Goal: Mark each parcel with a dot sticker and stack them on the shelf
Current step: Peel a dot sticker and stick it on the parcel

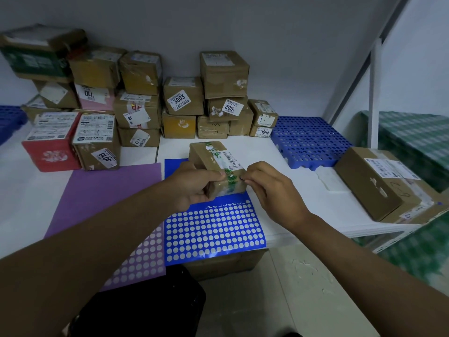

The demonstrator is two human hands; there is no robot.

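The parcel (216, 166), a small brown box with green-printed tape, is held just above the far end of the blue sticker sheet (213, 229), which lies on the white shelf (286, 181) at its near edge. Most of that sheet's dots are gone already, leaving white rounds. To the sheet's left lies a purple sheet (102, 190), partly used as well.

The left hand (194, 186) grips the box from its near left end, thumb on top and fingers curled beneath. The right hand (267, 188) has its fingertips pinched against the box's right edge; I'd guess it is pressing a dot down, though the dot itself is too small to make out.

Right of the sheet, a longer carton (379, 181) lies on its own, probably waiting its turn. Beyond the sheet, against the wall, stands the stack of parcels (150, 100), so a good share looks done.
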